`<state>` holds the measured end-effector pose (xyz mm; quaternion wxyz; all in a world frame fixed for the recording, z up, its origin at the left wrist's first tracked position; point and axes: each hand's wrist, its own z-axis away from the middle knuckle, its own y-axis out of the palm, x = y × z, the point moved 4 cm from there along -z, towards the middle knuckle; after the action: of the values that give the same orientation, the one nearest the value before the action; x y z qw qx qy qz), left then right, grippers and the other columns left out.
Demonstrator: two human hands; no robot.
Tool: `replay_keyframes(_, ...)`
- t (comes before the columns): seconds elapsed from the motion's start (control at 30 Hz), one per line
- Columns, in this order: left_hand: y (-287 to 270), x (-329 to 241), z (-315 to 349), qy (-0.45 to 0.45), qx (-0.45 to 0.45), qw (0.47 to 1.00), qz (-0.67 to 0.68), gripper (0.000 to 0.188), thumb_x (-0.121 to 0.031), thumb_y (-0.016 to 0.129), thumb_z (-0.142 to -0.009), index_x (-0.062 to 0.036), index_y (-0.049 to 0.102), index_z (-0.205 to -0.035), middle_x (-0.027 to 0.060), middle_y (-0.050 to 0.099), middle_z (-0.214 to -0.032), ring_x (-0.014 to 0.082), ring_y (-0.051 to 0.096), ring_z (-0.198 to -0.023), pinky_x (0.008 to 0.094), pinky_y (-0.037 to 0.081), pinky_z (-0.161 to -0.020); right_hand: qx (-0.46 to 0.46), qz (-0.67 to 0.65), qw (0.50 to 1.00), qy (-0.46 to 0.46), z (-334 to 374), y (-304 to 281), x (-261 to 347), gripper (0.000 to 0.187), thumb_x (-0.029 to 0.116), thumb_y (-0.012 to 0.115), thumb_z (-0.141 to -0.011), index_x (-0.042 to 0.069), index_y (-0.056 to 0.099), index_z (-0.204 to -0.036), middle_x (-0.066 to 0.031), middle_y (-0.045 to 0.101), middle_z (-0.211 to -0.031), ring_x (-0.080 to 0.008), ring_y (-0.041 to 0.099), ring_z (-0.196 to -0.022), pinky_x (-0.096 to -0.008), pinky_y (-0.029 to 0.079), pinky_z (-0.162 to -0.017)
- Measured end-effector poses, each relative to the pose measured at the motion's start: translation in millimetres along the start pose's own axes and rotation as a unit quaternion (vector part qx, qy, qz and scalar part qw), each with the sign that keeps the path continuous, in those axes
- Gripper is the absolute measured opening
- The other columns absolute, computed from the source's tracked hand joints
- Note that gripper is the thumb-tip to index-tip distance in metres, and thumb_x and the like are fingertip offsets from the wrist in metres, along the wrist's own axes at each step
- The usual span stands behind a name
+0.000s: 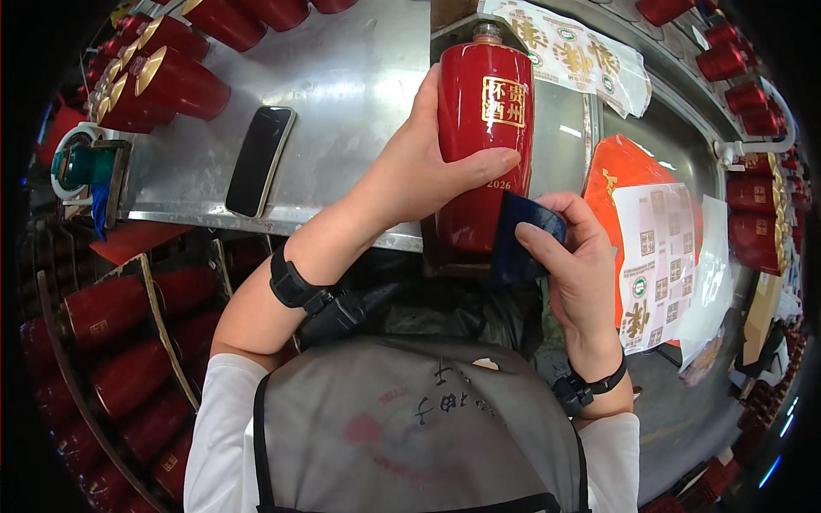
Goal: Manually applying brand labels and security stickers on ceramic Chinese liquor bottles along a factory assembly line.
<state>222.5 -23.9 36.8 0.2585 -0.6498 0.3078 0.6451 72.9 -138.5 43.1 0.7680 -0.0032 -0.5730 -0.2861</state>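
A glossy red bottle (484,103) with gold lettering and a bare neck lies ahead of me, its neck pointing away. My left hand (453,158) wraps round its left side, with the thumb across the front below the gold square. In my right hand (569,248) is a flat dark blue scraper (522,235), pinched between thumb and fingers. The scraper's edge lies at the bottle's lower right side; whether it presses on the surface I cannot tell. A sheet of gold decals (573,51) spreads beyond the bottle.
On the metal table (342,68) lies a black phone (261,161). Red bottles (180,81) stand at the back left, and more fill a rack (128,342) at lower left. Printed sheets (658,248) rest on an orange-red sheet (624,154) at right.
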Motion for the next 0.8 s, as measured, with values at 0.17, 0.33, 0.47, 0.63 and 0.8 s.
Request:
replay_keyframes(0.17,-2.1,4.9,-1.2,0.012,-0.001,1.000,-0.001,0.095,-0.019,0.079,-0.080,0.0006,0.015,-0.147,0.0152,0.056,-0.125,0.0208,0.060,-0.110,0.0355,0.052,-0.093,0.000,0.005,1.000,0.001,-1.2,0.5,-0.6,0.024,-0.003,0.069,-0.085,0.000,0.058,-0.106,-0.0044,0.066,-0.093,-0.0062,0.064,-0.081,-0.0200,0.054,-0.073)
replay_keyframes(0.33,-1.8,2.7,-0.5,0.010,0.004,1.000,0.007,0.095,-0.019,0.079,-0.080,0.0013,0.015,-0.147,0.0154,0.055,-0.125,0.0204,0.060,-0.111,0.0351,0.052,-0.093,0.001,0.014,1.000,-0.006,-1.3,1.9,0.5,0.024,-0.003,0.069,-0.085,0.001,0.057,-0.106,-0.0038,0.065,-0.094,-0.0059,0.063,-0.081,-0.0197,0.053,-0.073)
replay_keyframes(0.47,-0.5,0.4,-0.8,0.003,0.003,1.000,0.031,0.095,-0.018,0.078,-0.081,0.0023,0.014,-0.147,0.0151,0.055,-0.125,0.0199,0.059,-0.111,0.0345,0.052,-0.093,0.004,0.020,1.000,-0.014,-2.4,1.1,-1.1,0.024,-0.003,0.069,-0.085,0.001,0.057,-0.106,-0.0033,0.065,-0.095,-0.0059,0.063,-0.082,-0.0199,0.053,-0.074)
replay_keyframes(0.63,0.4,4.9,-1.6,0.016,0.004,0.999,0.047,0.094,-0.018,0.077,-0.082,0.0021,0.013,-0.148,0.0153,0.053,-0.127,0.0201,0.058,-0.113,0.0348,0.051,-0.095,0.002,0.017,1.000,-0.011,-1.9,1.5,-1.8,0.025,-0.003,0.070,-0.085,0.001,0.057,-0.106,-0.0033,0.065,-0.095,-0.0059,0.063,-0.082,-0.0201,0.053,-0.074)
replay_keyframes(0.8,-1.3,9.2,-0.8,0.028,0.003,0.999,0.043,0.095,-0.017,0.077,-0.082,0.0013,0.012,-0.149,0.0156,0.052,-0.129,0.0211,0.058,-0.114,0.0355,0.051,-0.095,0.002,0.006,1.000,-0.008,-1.7,2.9,-2.4,0.025,-0.003,0.069,-0.085,0.001,0.057,-0.106,-0.0038,0.065,-0.094,-0.0063,0.063,-0.081,-0.0200,0.053,-0.074)
